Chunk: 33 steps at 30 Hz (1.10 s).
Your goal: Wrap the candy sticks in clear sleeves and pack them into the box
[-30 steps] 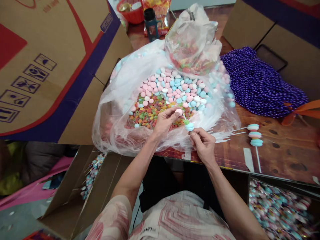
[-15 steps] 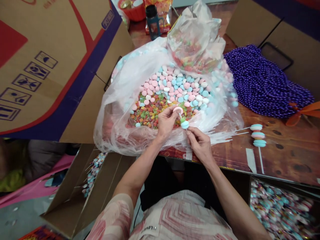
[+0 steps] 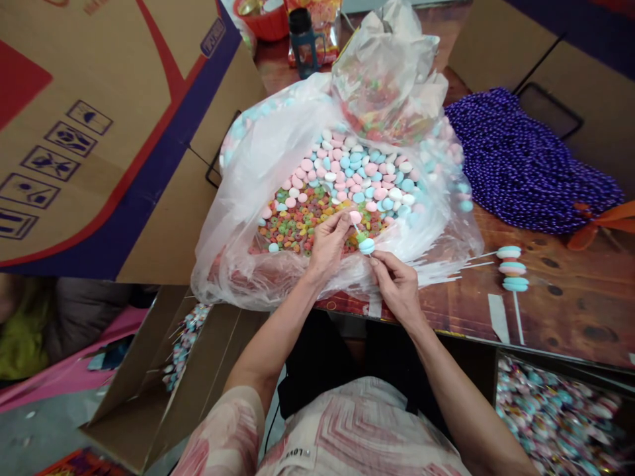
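My right hand (image 3: 395, 281) pinches a thin white stick just below a blue marshmallow (image 3: 367, 246) threaded on it. Above that marshmallow sits a green gummy ring (image 3: 362, 236). With thumb and fingers closed, my left hand (image 3: 331, 239) holds a pink marshmallow (image 3: 355, 217) at the stick's upper end. Both hands are over the front of a clear plastic bag (image 3: 233, 258) spread open on the table. In it lie pink, blue and white marshmallows (image 3: 354, 168) and many coloured gummy rings (image 3: 297, 221).
A finished-looking candy skewer (image 3: 512, 268) lies at right near loose white sticks (image 3: 441, 270). Purple cord (image 3: 520, 158) is heaped behind. Large cardboard boxes (image 3: 124, 119) flank the table; a box of wrapped candy (image 3: 555, 410) stands below right. A dark bottle (image 3: 303, 46) stands at the back.
The pink marshmallow has tilted between my left fingers and sits closer to the stick's tip. My right hand keeps its place. The bag's left edge has shifted slightly inward.
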Tool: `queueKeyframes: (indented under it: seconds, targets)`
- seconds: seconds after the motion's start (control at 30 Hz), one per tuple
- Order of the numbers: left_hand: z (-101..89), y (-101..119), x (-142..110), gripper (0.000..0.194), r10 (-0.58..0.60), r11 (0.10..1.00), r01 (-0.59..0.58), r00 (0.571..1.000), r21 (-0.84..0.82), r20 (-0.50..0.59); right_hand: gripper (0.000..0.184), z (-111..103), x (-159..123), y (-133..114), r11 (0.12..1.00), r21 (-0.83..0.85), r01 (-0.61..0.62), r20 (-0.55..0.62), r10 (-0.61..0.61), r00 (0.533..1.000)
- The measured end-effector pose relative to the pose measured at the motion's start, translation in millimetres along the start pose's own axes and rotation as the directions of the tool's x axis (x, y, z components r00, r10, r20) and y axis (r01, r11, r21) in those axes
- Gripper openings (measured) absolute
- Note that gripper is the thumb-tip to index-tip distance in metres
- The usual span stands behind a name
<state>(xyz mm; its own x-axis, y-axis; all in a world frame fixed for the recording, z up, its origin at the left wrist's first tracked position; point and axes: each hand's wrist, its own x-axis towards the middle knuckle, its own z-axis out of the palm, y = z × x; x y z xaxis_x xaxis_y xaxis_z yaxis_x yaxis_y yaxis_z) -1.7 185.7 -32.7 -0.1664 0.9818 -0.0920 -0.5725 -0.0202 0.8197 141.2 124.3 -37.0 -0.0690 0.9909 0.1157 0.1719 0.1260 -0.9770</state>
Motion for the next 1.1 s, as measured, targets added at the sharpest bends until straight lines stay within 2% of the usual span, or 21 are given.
queueKeyframes:
  seconds: [0.1, 0.2, 0.27, 0.4, 0.47, 0.53, 0.7, 0.87, 1.0, 1.1]
  targets:
    - [-3.9, -6, 0, 0.032, 0.07, 0.995, -0.071, 0.997, 0.072, 0.013, 0.021, 0, 1, 0, 1.0, -0.008, -0.003, -0.01, 0.003, 1.0]
    - [-6.7, -10, -3, 0.029, 0.196, 0.953, -0.194, 0.981, 0.233, 0.017, 0.021, 0, 1, -1, 1.0, -0.009, -0.014, -0.016, 0.014, 1.0]
    - [-6.6, -11, -6, 0.024, 0.31, 0.885, -0.304, 0.95, 0.353, 0.042, 0.02, 1, 1, -2, 1.0, -0.005, -0.018, -0.014, 0.018, 1.0]
    - [-5.3, -11, -11, 0.02, 0.503, 0.684, -0.503, 0.85, 0.528, 0.159, 0.02, 7, -1, -7, 0.999, 0.008, -0.034, -0.014, 0.034, 0.999]
    - [-5.7, -11, -12, 0.021, 0.54, 0.602, -0.546, 0.816, 0.583, 0.206, 0.021, 11, -3, -10, 0.998, 0.026, -0.05, -0.03, 0.051, 0.998]
    - [-6.8, -12, -13, 0.023, 0.543, 0.557, -0.556, 0.806, 0.617, 0.237, 0.021, 14, -4, -14, 0.998, 0.041, -0.056, -0.057, 0.058, 0.997]
    - [-7.1, -12, -15, 0.029, 0.493, 0.547, -0.556, 0.818, 0.626, 0.295, 0.022, 21, 1, -19, 0.999, 0.031, -0.021, -0.09, 0.024, 0.996]
    - [-6.5, -6, -21, 0.037, 0.372, 0.643, -0.477, 0.878, 0.6, 0.3, 0.026, 23, 9, -14, 1.0, -0.01, -0.006, -0.11, 0.005, 0.994]
    - [-8.7, 1, -18, 0.039, 0.26, 0.705, -0.388, 0.92, 0.593, 0.293, 0.025, 10, 6, -12, 0.996, -0.094, 0.01, -0.08, -0.017, 0.997]
    - [-7.4, 6, -5, 0.033, 0.277, 0.671, -0.391, 0.92, 0.63, 0.276, 0.023, -8, -1, -9, 0.988, -0.156, 0.001, -0.13, -0.021, 0.991]
